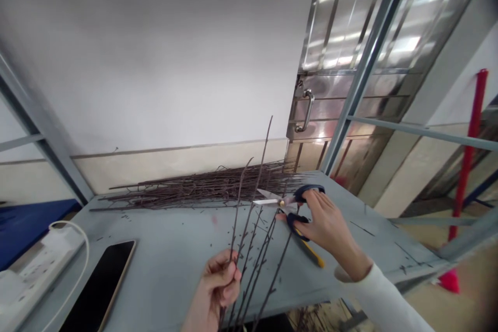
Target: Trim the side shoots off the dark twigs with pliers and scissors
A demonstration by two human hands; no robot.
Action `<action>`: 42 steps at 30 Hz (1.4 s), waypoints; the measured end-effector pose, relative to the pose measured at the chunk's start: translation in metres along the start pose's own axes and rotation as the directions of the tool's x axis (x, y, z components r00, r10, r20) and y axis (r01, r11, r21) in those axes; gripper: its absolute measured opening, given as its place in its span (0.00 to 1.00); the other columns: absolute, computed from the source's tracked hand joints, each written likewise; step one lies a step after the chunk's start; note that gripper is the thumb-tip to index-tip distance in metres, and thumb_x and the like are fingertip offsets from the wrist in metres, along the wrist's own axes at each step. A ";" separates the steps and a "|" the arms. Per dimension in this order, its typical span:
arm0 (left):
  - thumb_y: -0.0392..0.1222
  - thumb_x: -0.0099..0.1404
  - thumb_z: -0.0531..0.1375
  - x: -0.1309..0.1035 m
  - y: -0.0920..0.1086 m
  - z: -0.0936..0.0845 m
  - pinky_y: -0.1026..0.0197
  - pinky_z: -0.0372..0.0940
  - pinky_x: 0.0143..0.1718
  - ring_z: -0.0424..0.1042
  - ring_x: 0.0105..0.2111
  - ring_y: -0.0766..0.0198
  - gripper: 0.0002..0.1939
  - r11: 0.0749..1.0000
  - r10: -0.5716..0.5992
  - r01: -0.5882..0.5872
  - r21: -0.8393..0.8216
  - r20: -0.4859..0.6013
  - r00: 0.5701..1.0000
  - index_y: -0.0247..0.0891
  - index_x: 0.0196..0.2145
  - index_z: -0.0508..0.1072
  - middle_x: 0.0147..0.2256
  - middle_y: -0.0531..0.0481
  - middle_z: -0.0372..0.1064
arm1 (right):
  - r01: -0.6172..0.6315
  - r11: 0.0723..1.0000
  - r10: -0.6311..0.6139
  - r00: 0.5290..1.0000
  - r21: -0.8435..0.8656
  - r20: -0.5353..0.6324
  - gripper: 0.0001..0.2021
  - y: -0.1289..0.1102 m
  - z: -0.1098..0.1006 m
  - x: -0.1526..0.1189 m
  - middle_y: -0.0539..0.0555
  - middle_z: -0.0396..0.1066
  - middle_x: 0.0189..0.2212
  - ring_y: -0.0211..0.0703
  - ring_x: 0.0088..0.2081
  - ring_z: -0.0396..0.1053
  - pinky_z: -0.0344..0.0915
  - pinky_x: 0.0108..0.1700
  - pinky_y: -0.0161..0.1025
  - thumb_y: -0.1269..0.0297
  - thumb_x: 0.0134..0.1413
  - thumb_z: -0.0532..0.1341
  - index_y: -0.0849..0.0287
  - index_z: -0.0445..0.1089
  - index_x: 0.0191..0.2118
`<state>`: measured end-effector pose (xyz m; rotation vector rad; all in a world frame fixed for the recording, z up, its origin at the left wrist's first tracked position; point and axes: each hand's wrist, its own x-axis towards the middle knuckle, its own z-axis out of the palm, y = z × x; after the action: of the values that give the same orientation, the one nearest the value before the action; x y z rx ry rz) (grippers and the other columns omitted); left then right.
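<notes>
Grey tabletop (167, 259) carries a long bundle of dark twigs (202, 187) across its far side. Separate twigs (238, 203) rise at near centre, in front of the bundle. One phone (99, 285) lies at near left. My left hand (223, 280) is closed, fingers pinching at least two separate twigs. My right hand (322, 220), partly spread, grips the scissors (281, 202) by both loops; blades parted, contact with twigs undetermined. Below: one yellow object (313, 255). Trimmings (361, 228) lie scattered.

the left grip (221, 281) is pinched with curled fingers (229, 295), while the right grip (322, 218) holds its thumb (303, 229) apart.
</notes>
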<state>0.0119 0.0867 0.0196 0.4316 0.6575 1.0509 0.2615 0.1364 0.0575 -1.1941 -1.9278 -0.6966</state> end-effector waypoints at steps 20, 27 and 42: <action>0.37 0.42 0.73 0.016 -0.004 -0.046 0.72 0.43 0.14 0.55 0.11 0.79 0.11 1.000 0.005 -0.006 0.018 0.085 0.996 0.34 0.24 0.76 0.18 0.53 0.68 | 0.033 0.998 -0.033 0.999 -0.056 0.001 0.07 0.007 0.011 0.019 0.55 0.66 0.27 0.48 0.31 0.64 0.58 0.33 0.40 0.60 0.57 0.54 0.58 0.60 0.35; 0.39 0.41 0.74 0.015 -0.008 -0.040 0.72 0.43 0.14 0.53 0.11 0.80 0.13 0.999 0.005 -0.008 0.040 0.062 0.998 0.34 0.22 0.75 0.17 0.54 0.66 | 0.062 0.992 -0.055 0.996 -0.114 0.068 0.10 0.006 0.011 0.012 0.56 0.65 0.27 0.48 0.30 0.63 0.57 0.33 0.41 0.58 0.59 0.52 0.59 0.61 0.35; 0.35 0.35 0.74 0.008 0.003 -0.010 0.74 0.43 0.13 0.51 0.13 0.81 0.16 0.999 0.025 -0.028 -0.040 -0.082 0.996 0.31 0.23 0.74 0.18 0.55 0.64 | 0.068 0.998 -0.068 0.995 0.001 0.076 0.08 -0.005 0.018 -0.006 0.54 0.65 0.27 0.46 0.29 0.63 0.58 0.32 0.40 0.59 0.56 0.55 0.58 0.59 0.34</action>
<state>0.0052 0.0953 0.0118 0.3640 0.7024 1.1096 0.2533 0.1449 0.0418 -1.1759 -2.0398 -0.6976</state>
